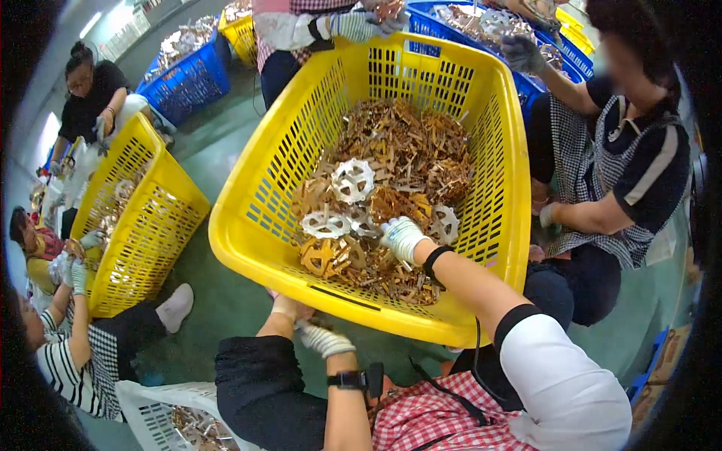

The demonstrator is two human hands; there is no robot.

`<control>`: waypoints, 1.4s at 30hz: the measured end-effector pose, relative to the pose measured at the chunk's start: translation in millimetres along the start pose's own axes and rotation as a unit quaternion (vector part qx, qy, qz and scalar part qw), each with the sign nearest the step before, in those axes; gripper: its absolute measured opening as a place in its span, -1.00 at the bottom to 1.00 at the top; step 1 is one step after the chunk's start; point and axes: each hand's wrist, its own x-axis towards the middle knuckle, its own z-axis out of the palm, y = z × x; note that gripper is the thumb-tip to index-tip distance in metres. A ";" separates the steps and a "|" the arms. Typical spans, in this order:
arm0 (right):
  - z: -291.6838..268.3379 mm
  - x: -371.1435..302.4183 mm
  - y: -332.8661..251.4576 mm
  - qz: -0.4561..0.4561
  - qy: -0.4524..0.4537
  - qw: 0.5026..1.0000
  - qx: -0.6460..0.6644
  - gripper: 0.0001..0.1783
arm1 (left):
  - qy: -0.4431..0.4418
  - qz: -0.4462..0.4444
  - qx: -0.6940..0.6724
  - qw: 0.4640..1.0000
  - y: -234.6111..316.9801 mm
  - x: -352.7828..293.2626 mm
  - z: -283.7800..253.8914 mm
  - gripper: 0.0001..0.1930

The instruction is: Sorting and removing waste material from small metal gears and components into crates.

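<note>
A large yellow basket [500, 248] with slotted walls stands before me, heaped with brown and copper-coloured scrap strips [402, 143]. My right hand [404, 239], in a white striped glove, reaches over the near rim into the heap. Its fingers are bent down among the pieces, and what they grip is hidden. Beside it lie several silver wheel-shaped pieces, among them an upright one [353, 181], a flat one [326, 224] and one to the right [445, 225]. My left hand [325, 340], also gloved, is low outside the basket, below its near rim, with fingers curled; its contents cannot be made out.
Another yellow basket [150, 240] stands at left, with people seated around it. A co-worker in a checked apron [594, 165] sits close on the right. Across the basket a gloved hand [361, 26] hangs near the far rim. Blue baskets [188, 86] stand behind; a white one [143, 406] is lower left.
</note>
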 end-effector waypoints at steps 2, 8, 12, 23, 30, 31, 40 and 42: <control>-34.0 -31.6 14.7 -0.016 -0.053 0.998 -0.032 -0.66 | -0.035 0.109 0.064 0.991 54.8 -44.3 40.4 -0.76; -115.2 -89.1 50.9 0.039 -0.038 0.992 0.111 -0.64 | -0.344 0.070 0.273 0.896 144.1 -159.0 157.3 -0.79; -168.7 -135.6 54.3 -0.034 0.107 0.978 0.175 -0.75 | -0.532 0.247 0.529 0.613 107.6 -98.4 182.8 -0.58; -207.1 -218.8 11.3 -0.194 0.277 0.746 0.574 -0.84 | -0.580 -0.192 0.301 0.732 108.1 -132.4 222.1 -0.66; -195.1 -210.5 4.5 -0.022 0.174 0.670 0.721 -0.41 | -0.496 -0.242 0.049 0.833 106.8 -128.7 226.9 -0.78; -196.0 -211.9 -1.9 -0.021 0.173 0.670 0.721 -0.41 | -0.495 -0.243 0.049 0.833 105.2 -131.4 226.8 -0.78; -198.2 -211.8 -27.7 -0.001 0.246 0.590 0.769 -0.50 | -0.487 -0.007 0.227 0.843 85.3 -141.2 224.1 -0.64; -194.7 -212.4 -23.3 0.015 0.225 0.576 0.786 -0.51 | -0.457 0.190 0.231 0.838 85.2 -141.9 224.4 -0.63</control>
